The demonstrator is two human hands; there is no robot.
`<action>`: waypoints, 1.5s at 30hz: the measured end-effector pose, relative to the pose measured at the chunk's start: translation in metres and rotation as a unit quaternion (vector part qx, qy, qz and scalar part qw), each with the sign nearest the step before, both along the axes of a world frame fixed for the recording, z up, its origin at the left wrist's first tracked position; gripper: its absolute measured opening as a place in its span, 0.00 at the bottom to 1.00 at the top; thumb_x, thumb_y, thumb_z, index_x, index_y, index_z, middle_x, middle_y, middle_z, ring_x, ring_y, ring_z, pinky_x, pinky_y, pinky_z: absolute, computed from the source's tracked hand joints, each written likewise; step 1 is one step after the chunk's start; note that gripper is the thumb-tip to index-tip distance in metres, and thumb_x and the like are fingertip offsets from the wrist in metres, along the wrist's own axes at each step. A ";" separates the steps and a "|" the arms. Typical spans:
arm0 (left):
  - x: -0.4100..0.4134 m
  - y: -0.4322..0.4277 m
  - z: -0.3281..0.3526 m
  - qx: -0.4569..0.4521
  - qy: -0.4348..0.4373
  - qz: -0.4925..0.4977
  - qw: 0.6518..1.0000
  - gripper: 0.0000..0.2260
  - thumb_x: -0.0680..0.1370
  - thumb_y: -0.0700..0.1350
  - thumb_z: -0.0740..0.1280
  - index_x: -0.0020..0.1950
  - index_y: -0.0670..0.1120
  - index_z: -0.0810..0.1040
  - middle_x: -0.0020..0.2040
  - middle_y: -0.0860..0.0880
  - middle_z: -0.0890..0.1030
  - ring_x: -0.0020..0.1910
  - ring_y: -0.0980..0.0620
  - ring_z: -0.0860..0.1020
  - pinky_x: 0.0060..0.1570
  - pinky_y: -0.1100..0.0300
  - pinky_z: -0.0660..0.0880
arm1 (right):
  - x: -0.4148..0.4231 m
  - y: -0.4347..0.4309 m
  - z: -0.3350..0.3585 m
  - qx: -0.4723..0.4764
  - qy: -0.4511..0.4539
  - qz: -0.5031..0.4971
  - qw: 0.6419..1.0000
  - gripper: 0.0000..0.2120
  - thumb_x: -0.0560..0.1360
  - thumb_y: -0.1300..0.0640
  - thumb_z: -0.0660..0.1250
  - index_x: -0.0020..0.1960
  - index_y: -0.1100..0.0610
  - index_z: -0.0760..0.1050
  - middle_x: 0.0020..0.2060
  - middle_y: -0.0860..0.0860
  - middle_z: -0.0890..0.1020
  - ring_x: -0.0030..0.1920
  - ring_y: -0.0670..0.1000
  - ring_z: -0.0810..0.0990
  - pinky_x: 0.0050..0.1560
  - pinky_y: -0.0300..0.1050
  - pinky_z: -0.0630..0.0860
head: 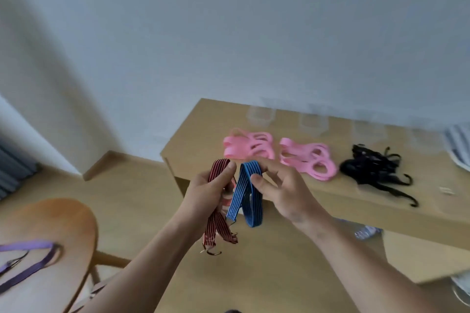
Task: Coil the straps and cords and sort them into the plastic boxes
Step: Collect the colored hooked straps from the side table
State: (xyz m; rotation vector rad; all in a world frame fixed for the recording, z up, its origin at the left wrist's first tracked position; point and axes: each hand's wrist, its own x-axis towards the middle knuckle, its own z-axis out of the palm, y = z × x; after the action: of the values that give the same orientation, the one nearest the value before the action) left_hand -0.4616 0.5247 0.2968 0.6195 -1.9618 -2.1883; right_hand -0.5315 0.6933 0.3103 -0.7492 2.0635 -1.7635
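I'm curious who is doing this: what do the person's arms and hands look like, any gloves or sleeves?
Two bare hands, the left hand and right hand. No gloves, rings, watch or bands show. Both forearms are bare to the picture's edge; no sleeve is in view.

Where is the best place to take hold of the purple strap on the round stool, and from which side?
Probably the flat band across the stool's top, pinched from above with thumb and finger. It lies loose and flat there, while its lower end runs out of view.
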 end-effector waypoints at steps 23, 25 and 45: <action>-0.222 0.341 0.001 -0.098 0.055 -0.325 0.939 0.21 0.79 0.59 0.70 0.39 0.41 0.84 0.25 0.47 0.78 0.24 0.53 0.75 0.28 0.67 0.71 | -0.116 0.365 0.013 -0.063 -0.043 -0.491 0.868 0.04 0.81 0.49 0.66 0.51 0.47 0.71 0.31 0.47 0.77 0.27 0.44 0.72 0.28 0.39 0.67; -0.243 0.353 -0.002 -0.088 0.039 -0.339 0.936 0.21 0.78 0.62 0.70 0.38 0.45 0.84 0.25 0.48 0.76 0.24 0.52 0.74 0.27 0.65 0.71 | -0.138 0.382 0.010 -0.017 -0.025 -0.504 0.863 0.09 0.79 0.48 0.68 0.57 0.46 0.71 0.33 0.46 0.80 0.30 0.41 0.76 0.32 0.39 0.69; -0.392 0.416 -0.019 -0.050 -0.070 -0.358 0.930 0.23 0.72 0.66 0.72 0.36 0.46 0.84 0.24 0.48 0.68 0.21 0.51 0.65 0.25 0.61 0.65 | -0.326 0.433 -0.182 0.564 0.221 -0.211 0.767 0.23 0.74 0.48 0.72 0.67 0.52 0.73 0.41 0.50 0.80 0.45 0.55 0.79 0.49 0.51 0.73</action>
State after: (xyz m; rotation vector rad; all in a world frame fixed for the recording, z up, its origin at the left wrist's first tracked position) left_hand -0.8540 0.9411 0.2782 0.0193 -2.6734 -2.4230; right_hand -0.8576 1.1259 0.1287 -0.2988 3.1611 -0.1342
